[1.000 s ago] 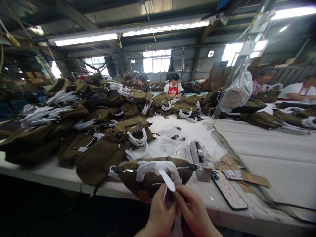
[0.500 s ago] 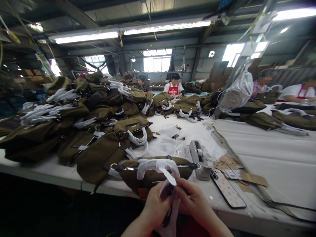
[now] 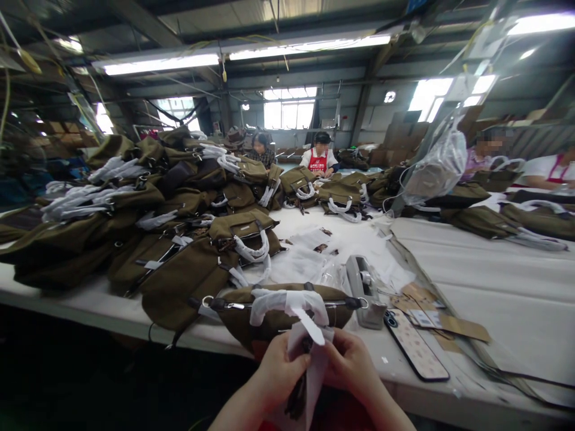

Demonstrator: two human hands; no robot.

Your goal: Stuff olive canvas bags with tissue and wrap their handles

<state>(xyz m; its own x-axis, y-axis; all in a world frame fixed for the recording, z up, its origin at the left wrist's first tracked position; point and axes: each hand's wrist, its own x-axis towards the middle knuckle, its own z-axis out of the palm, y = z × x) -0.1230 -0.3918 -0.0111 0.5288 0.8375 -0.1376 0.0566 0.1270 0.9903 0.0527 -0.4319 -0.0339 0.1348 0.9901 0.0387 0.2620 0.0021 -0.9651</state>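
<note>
Both of my hands meet at the table's front edge, just before an olive bag (image 3: 233, 326) with a white-wrapped handle (image 3: 260, 308). My left hand (image 3: 281, 368) pinches a sheet of white tissue paper (image 3: 317, 374), which is folded around a dark strap-like piece (image 3: 296, 392). On the other side, my right hand (image 3: 348, 359) grips the same paper, its fingertips partly hidden behind it. A white strip (image 3: 309, 326) hangs from the bag's handle down over the top of the paper. The dark piece's lower end dangles below my left thumb.
A large pile of olive bags (image 3: 179, 251) covers the left. Right of the bag stand a grey tape dispenser (image 3: 363, 293), a phone (image 3: 417, 347) and brown card tags (image 3: 462, 326). A plastic bag (image 3: 435, 167) hangs on a post. Several people sit across the tables, one in a red apron (image 3: 318, 164).
The paper between my hands has been spread flatter and wider, and more of the dark piece's lower end shows. My hands have shifted slightly down and apart. The bag stays put.
</note>
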